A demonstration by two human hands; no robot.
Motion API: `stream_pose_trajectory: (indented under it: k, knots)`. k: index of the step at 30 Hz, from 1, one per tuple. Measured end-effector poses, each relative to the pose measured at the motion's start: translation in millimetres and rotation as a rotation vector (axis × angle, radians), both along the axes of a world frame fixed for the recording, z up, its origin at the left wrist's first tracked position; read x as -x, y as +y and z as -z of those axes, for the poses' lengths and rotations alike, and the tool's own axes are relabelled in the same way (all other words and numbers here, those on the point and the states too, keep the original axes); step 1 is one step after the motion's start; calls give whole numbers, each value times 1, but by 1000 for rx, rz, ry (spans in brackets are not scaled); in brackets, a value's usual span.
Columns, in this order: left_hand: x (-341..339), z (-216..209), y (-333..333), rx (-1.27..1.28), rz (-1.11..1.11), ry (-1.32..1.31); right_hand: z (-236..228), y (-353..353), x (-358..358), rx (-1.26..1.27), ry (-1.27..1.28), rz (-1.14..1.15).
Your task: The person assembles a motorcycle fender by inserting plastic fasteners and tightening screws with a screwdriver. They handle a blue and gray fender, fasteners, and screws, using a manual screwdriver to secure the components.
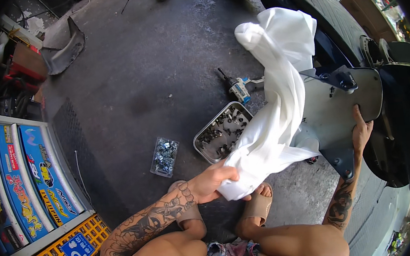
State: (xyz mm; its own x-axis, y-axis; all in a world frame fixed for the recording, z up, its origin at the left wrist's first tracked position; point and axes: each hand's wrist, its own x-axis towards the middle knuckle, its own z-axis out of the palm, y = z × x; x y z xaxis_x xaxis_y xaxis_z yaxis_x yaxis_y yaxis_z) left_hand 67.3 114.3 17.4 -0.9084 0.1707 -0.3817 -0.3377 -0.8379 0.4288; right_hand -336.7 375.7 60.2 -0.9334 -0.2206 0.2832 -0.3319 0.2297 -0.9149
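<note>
Beside the tray (209, 150), clutching 1 cloth (285, 94) in the left hand (215, 181); right of it, pinching 1 panel (334, 119) with the right hand (361, 129); seemingly partway, leaving small parts (235, 118) unfitted.

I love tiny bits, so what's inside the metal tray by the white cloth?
Inside the tray are many small dark and silvery pieces. The white cloth, held in the left hand, covers the tray's lower-right side, so I can't see what's there.
</note>
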Motion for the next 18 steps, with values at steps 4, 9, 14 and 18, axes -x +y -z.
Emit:
stream_pose_trajectory:
  k: [4, 9, 14, 18]
  knots:
    - [-12, 3, 1, 639, 11, -35, 4, 14, 13, -19, 118, 40]
    - [-76, -17, -47, 1383, -73, -157, -15, 40, 23, -5, 79, 194]
    - [-177, 13, -183, 1121, -750, -492, -24, 76, 29, 29, 38, 311]
    - [-225, 37, -253, 991, -1077, -472, -9, 78, 26, 87, 1, 278]
